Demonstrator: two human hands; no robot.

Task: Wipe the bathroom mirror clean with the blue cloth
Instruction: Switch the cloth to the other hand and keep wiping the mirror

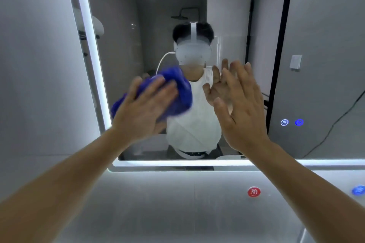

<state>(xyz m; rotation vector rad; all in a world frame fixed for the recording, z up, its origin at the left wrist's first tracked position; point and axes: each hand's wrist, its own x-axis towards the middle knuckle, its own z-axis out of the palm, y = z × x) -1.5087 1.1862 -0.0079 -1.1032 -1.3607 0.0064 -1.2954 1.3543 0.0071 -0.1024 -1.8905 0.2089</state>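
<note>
The bathroom mirror (pixel 325 49) fills the wall ahead, framed by a lit white strip along its left and bottom edges. My left hand (pixel 144 108) presses the crumpled blue cloth (pixel 181 92) flat against the glass in the lower left part of the mirror; hand and cloth are blurred. My right hand (pixel 243 104) is held up with spread fingers close to the glass, right of the cloth, and holds nothing. The reflection shows a person in a white sleeveless top with a white headset.
Two glowing touch buttons (pixel 292 122) sit on the mirror at lower right. Below the mirror a grey tiled wall carries a red round sticker (pixel 254 191) and a blue one (pixel 358 190). The reflection shows a shower head, a black-framed door and a wall switch.
</note>
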